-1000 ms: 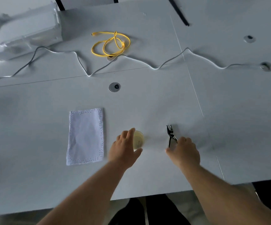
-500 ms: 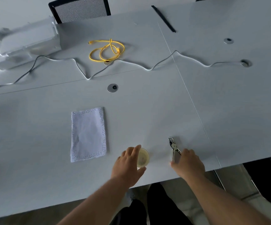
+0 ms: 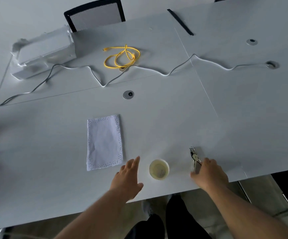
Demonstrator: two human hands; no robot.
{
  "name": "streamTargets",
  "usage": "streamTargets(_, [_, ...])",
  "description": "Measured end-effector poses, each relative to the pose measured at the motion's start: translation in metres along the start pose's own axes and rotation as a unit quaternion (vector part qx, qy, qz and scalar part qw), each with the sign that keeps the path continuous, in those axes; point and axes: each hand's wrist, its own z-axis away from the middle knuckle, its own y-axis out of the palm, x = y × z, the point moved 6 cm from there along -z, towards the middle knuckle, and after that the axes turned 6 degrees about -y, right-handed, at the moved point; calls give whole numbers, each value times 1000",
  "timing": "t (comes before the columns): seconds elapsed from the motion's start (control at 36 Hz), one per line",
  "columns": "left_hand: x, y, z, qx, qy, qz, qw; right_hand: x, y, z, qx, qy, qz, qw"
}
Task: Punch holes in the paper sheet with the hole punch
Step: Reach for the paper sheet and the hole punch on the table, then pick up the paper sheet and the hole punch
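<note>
A white paper sheet (image 3: 104, 142) lies flat on the table, its top, right and bottom edges dotted with small punched holes. A metal plier-type hole punch (image 3: 195, 159) lies on the table to the right, jaws pointing away from me. My right hand (image 3: 208, 173) rests over its handles, fingers curled around them. My left hand (image 3: 128, 176) hovers open between the paper and a small round cream cup (image 3: 159, 169), touching neither.
A coiled yellow cable (image 3: 122, 56) and a grey wire (image 3: 165, 74) cross the far half of the white table (image 3: 182, 109). A white box-like device (image 3: 43, 52) sits far left, a mesh chair (image 3: 95, 14) behind it. The table's near edge runs just below my hands.
My left hand has let go of the cream cup and moved left toward the paper. My right hand stays on the punch handles. My view has shifted back and up.
</note>
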Motion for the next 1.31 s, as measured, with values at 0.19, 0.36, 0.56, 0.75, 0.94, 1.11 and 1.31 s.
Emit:
streamTargets(0.19, [61, -25, -28, -41, -128, 124, 983, 6, -1, -9, 16, 32, -61, 998])
streamTargets(0.36, [112, -28, -57, -48, -185, 85, 978, 6, -13, -22, -7, 47, -153, 987])
streamTargets(0.56, [106, -20, -48, -87, -162, 67, 981, 24, -39, -19, -1, 43, -207, 977])
streamTargets(0.75, [142, -44, -61, -132, -339, 213, 907, 47, -73, -14, -7, 36, -267, 963])
streamTargets(0.94, [172, -36, -94, -41, -366, 259, 893, 69, -100, -4, 3, 13, -369, 929])
streamTargets(1.11, [154, -66, -77, -173, -214, 442, 854, 99, -104, 13, 75, 0, -486, 871])
streamTargets(1.31, [113, -140, -13, -111, -41, 609, 784, 164, -122, 39, 79, -65, -541, 835])
